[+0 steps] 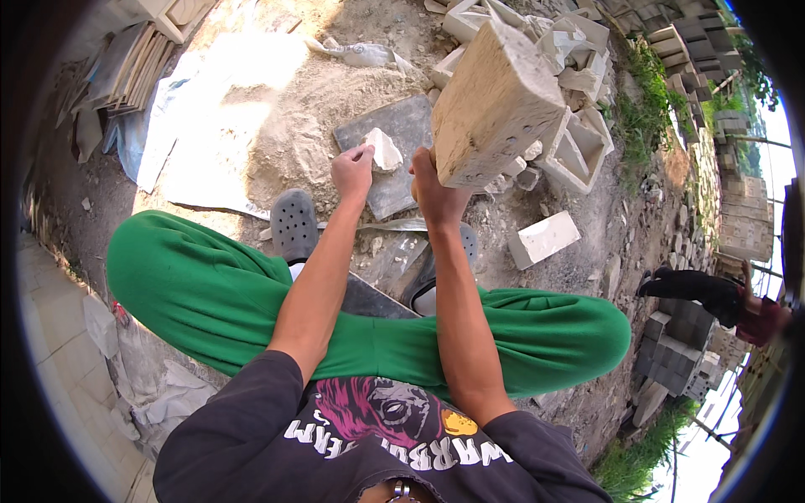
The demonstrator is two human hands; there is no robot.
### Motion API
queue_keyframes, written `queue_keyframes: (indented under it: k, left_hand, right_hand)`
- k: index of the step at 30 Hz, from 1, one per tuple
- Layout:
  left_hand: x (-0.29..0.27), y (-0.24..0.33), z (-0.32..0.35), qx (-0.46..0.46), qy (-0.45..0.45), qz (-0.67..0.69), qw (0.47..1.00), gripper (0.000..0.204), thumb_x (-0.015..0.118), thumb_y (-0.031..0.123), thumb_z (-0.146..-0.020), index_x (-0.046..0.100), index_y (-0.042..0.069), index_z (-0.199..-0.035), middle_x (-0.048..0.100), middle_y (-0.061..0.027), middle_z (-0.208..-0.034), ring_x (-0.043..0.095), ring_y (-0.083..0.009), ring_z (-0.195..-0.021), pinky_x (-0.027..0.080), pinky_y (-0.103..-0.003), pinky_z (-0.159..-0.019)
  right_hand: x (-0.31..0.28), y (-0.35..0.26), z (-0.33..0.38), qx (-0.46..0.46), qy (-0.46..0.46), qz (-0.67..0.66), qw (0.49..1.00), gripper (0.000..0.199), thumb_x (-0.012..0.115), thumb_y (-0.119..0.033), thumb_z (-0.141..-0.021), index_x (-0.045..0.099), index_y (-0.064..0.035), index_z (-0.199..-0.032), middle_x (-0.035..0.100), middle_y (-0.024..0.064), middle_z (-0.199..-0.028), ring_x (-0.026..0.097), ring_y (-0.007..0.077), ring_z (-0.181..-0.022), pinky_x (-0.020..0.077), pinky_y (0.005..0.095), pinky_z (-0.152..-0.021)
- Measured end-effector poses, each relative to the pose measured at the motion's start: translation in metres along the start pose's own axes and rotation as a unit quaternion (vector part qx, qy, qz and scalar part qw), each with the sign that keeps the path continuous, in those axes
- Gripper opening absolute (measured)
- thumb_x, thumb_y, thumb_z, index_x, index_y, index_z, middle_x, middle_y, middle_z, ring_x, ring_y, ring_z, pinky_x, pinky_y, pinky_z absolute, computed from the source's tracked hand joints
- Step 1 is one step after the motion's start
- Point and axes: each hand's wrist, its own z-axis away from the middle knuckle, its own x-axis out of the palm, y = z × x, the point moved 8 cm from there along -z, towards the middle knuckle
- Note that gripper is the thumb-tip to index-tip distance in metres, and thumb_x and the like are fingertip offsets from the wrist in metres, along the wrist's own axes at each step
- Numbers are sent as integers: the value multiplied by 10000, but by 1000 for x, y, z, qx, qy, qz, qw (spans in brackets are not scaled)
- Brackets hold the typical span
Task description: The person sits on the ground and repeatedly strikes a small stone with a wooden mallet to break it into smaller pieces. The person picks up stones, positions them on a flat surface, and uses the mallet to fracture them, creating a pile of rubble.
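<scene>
My left hand (pixel 352 173) pinches a small white stone chunk (pixel 385 152) between thumb and fingers, against a dark flat slab (pixel 402 191) on the ground. My right hand (pixel 439 194) is closed in a fist just below a large, pale, rough block (pixel 499 105), raised near the camera. It looks like the head of a heavy mallet; any handle is hidden in my fist. Small pits mark the block's lower face. The slab lies beyond my feet, partly behind my right hand and the block.
A pale brick (pixel 545 240) lies right of my right foot. Broken hollow pieces (pixel 579 151) are heaped behind the raised block. White powder and sheeting (pixel 222 109) spread at the far left, beside stacked boards (pixel 126 71). Another person (pixel 713 298) is at the right, near grey blocks (pixel 677 352).
</scene>
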Motion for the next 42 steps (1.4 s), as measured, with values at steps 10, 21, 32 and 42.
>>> queue_keyframes:
  k: [10,21,32,42]
  left_hand:
    - [10,3,2,3,-13,-56,998,305,759,318,-844,789,38,-962,765,-138,-887,735,-283,-831,543,-375,-772]
    - [26,-33,-5,-47,-87,-92,991,484,799,361,-809,688,6,-1120,768,-98,-926,734,-224,-835,545,-356,-775]
    - [-29,-53,-15,-87,82,-30,992,404,723,311,-888,685,-14,-1125,743,-124,-941,713,-247,-835,539,-383,-777]
    - [-59,-76,-11,-125,157,-14,980,401,648,252,-940,561,-48,-1192,659,-178,-1067,655,-290,-932,508,-394,-848]
  right_hand:
    - [4,165,94,440,-98,-39,892,243,706,-161,-768,622,65,-803,604,103,-621,613,214,-455,497,355,-422]
    - [1,169,103,457,-70,-89,882,207,718,-130,-764,621,44,-819,601,98,-633,588,202,-449,499,351,-425]
    - [-1,157,93,424,-96,12,900,221,713,-147,-747,641,46,-825,635,96,-642,625,197,-482,515,341,-457]
    - [17,151,121,443,-9,-45,896,329,739,-241,-772,689,39,-937,684,117,-688,673,212,-513,541,358,-521]
